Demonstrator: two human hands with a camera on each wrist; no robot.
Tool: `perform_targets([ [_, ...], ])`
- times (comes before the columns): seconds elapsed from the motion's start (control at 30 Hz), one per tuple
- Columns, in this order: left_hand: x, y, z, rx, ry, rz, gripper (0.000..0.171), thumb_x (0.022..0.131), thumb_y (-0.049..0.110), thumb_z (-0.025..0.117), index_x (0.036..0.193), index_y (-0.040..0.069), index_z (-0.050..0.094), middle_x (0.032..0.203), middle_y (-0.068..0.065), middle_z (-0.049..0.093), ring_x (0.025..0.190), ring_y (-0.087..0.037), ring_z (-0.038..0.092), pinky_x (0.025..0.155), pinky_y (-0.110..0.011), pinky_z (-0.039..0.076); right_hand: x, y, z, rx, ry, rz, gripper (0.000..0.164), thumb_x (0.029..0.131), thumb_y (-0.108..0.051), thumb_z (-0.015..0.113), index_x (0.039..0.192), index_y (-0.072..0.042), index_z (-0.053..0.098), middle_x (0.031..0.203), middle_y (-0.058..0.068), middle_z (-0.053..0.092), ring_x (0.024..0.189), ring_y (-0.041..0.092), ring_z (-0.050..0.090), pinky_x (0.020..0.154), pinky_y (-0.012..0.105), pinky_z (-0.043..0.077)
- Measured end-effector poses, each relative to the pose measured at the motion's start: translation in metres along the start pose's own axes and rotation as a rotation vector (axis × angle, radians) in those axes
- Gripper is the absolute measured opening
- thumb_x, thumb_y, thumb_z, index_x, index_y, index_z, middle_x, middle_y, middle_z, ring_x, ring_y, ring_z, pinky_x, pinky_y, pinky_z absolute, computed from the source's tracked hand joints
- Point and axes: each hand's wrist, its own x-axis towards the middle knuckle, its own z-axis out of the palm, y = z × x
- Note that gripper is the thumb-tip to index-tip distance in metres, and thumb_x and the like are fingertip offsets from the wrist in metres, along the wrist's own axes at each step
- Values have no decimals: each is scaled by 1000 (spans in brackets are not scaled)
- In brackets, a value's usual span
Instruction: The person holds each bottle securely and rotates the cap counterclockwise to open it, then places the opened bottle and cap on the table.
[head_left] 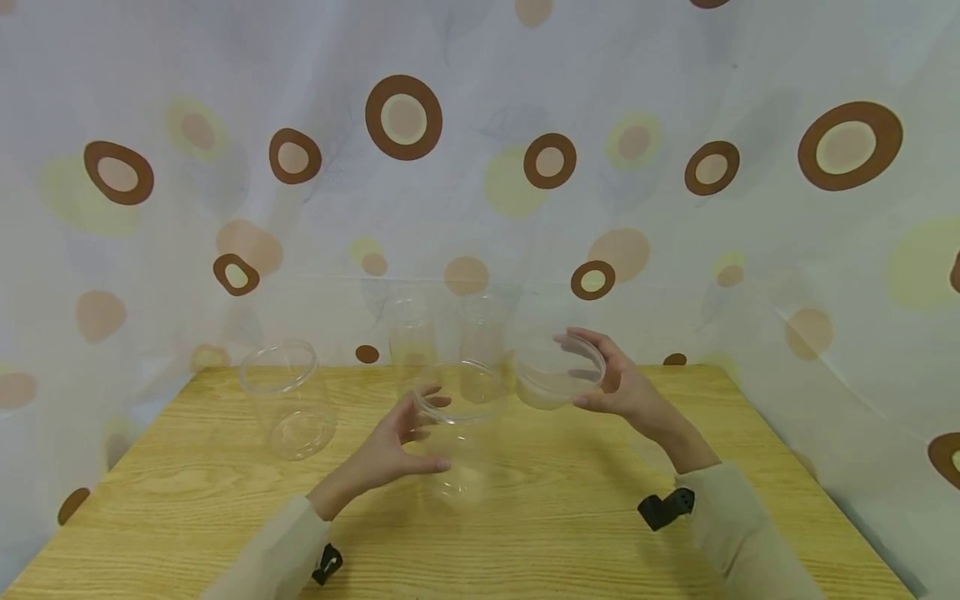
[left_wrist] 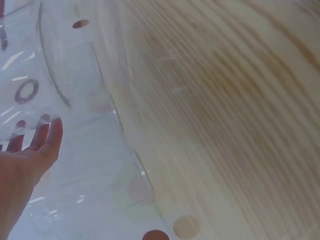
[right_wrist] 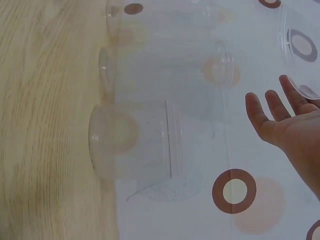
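My left hand grips a clear plastic tub at the front middle, thumb on the near side and fingers on the far side. In the left wrist view those fingers show at the edge of the transparent wall. Further right, my right hand holds another clear round tub by its rim, which tilts toward the head camera. Some of that hand's fingers show through the plastic. In the right wrist view the tub reaches out of the frame beside the fingertips.
A wide clear tub stands at the left of the wooden table. Tall clear containers stand at the back middle, with a shorter clear container seen in the right wrist view. A spotted cloth hangs behind the table.
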Motion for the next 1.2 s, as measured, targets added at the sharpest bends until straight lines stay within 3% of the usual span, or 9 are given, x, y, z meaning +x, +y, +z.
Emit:
perform_targets([
  [0.13,-6,-2,-12,42,55,-12,87,72,12,78,140,24,26,140,-9,40,124,-33,43,97,-58,36,-7,2,-7,-41,15,46,75,84,3,59,144,-11,16,149,20,14,138,24,19,108,42,27],
  [0.3,-14,-6,-25,86,109,-31,86,73,13,77,140,26,26,140,-9,39,125,-35,42,97,-58,35,-15,6,-14,-128,30,96,75,85,2,59,144,-12,16,147,23,16,135,13,25,102,27,34],
  [0.37,-18,-8,-30,98,125,-41,86,73,13,77,140,25,25,140,-10,38,125,-36,42,97,-59,35,-17,8,-17,-171,34,120,76,84,1,60,145,-14,16,146,23,18,135,19,25,99,24,36],
  [0.5,-25,-8,-39,106,148,-57,88,74,12,76,142,23,21,141,-11,36,126,-38,40,97,-61,33,-23,12,-22,-244,44,192,78,84,-3,63,145,-19,17,148,15,19,134,34,22,102,46,33],
  [0.6,-29,-8,-45,124,168,-73,89,74,13,76,142,22,20,142,-13,33,127,-39,37,98,-62,32,-27,16,-25,-287,56,243,79,83,-7,65,145,-23,18,150,11,15,135,38,17,99,62,26],
  [0.8,-37,-10,-57,164,222,-120,86,74,15,76,140,21,21,142,-12,32,128,-42,35,98,-63,31,-34,24,-30,-374,77,308,80,82,-15,68,144,-17,18,151,14,9,136,40,14,100,63,25],
  [1.07,-47,-16,-66,178,248,-159,85,77,15,74,140,17,17,142,-14,29,128,-46,32,98,-65,28,-39,35,-32,-506,56,323,75,79,-22,71,139,-16,26,140,17,30,129,40,27,96,62,30],
  [1.2,-50,-19,-69,181,258,-171,81,78,15,73,137,14,17,141,-14,28,128,-47,30,98,-66,27,-41,39,-32,-569,28,337,77,79,-28,72,140,-19,26,140,16,31,129,40,27,95,63,30],
])
